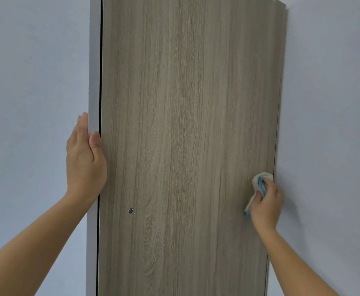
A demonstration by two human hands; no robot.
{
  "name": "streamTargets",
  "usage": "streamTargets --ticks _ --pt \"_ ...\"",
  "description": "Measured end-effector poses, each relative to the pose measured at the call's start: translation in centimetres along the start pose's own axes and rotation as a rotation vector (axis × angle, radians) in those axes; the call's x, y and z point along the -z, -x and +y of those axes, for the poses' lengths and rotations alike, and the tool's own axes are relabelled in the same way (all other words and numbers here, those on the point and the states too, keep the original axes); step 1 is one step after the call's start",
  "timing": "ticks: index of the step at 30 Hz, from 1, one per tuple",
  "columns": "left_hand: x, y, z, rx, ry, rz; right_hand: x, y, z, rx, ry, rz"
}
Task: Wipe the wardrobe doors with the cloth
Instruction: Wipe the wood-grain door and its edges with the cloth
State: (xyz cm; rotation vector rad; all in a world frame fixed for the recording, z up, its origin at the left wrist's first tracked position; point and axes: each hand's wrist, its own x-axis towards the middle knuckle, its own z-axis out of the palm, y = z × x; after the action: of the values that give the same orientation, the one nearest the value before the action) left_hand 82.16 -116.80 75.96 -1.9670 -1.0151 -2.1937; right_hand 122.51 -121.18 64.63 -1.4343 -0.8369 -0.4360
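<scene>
A tall grey-brown wood-grain wardrobe door (pixel 185 124) stands upright against a pale blue-grey wall (pixel 328 103). The right hand (pixel 265 206) presses a bunched white cloth with a teal stripe (pixel 258 182) against the door's face, close to its right edge and low in view; its grip is curled round the cloth. The left hand (pixel 84 161) rests on the door's left side, its grip wide, with straight fingers along the pale grey edge strip (pixel 93 60) and the thumb on the front. A small round metal fitting (pixel 130 210) sits lower left on the door.

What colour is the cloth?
White with a teal-blue stripe, seen in the head view: cloth.
</scene>
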Motion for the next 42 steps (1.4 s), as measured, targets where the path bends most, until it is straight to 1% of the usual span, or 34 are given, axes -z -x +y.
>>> streamTargets --ticks 2,6,9,14,18,21,25,27,31,36,39,42 --pt "0.0 0.0 0.1 0.004 0.007 -0.002 -0.3 2.0 -1.6 0.01 -0.072 -0.014" --pt "0.0 0.1 0.2 0.014 0.022 -0.015 -1.6 6.7 -5.6 0.14 -0.148 -0.024" --pt "0.0 0.2 0.2 0.027 0.046 -0.039 -3.0 11.5 -9.3 0.242 -0.204 -0.13" --pt "0.6 0.3 0.1 0.044 0.083 -0.104 -5.0 19.4 -15.2 0.476 -0.229 -0.308" --pt "1.1 0.2 0.3 0.064 0.054 -0.144 -5.8 23.4 -18.6 0.667 -0.172 -0.391" --pt "1.4 0.2 0.1 0.069 0.014 -0.162 -6.0 24.8 -19.6 0.808 -0.135 -0.457" --pt "1.5 0.3 0.0 0.071 -0.049 -0.146 -6.1 24.3 -18.8 0.909 -0.095 -0.418" --pt "1.3 0.5 0.1 0.108 -0.058 -0.113 -6.2 23.3 -17.6 0.891 -0.089 -0.373" --pt "1.0 2.2 -0.2 0.17 -0.038 -0.024 -5.2 19.4 -13.5 0.768 -0.058 -0.258" --pt "1.0 6.7 -1.5 0.171 -0.029 -0.053 -3.1 12.5 -7.4 0.509 -0.009 -0.158" --pt "0.8 8.9 -2.2 0.204 -0.039 -0.068 -2.1 8.7 -4.6 0.386 0.049 -0.079" --pt "0.6 10.6 -2.6 0.256 -0.031 -0.072 -1.3 5.5 -1.4 0.237 0.11 -0.041"
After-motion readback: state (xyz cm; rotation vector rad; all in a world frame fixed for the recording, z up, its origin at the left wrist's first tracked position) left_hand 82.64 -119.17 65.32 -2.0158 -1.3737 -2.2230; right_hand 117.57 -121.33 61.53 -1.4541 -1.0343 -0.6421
